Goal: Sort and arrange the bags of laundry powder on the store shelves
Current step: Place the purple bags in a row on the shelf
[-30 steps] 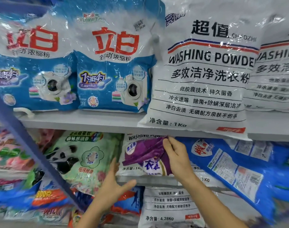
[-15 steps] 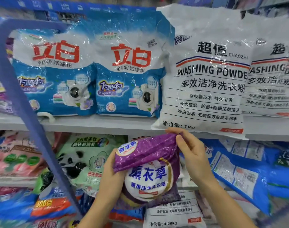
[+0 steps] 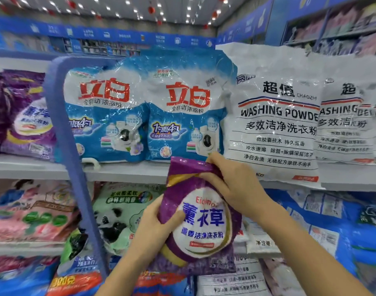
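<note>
- Fingers of the right hand curl over the crumpled top of the glossy purple plastic bag of lavender laundry powder and pinch the fold, which probably keeps the slack top from flopping.
- Lower down, the left hand grips the bag's left side with its thumb laid across the front. Its other fingers are hidden behind the bag, and it seems to bear the weight.
- In the head view the bag is held upright in the air before the lower shelves. Its top is level with the front edge of the grey upper shelf board.
- On that board stand two blue-and-white plastic bags with red characters. Beside them on the right, big white washing-powder sacks overhang the edge.
- Far left, past the rounded blue metal frame, similar purple bags stand on the same board — probably where this one belongs, so the next move is likely a carry to the left.
</note>
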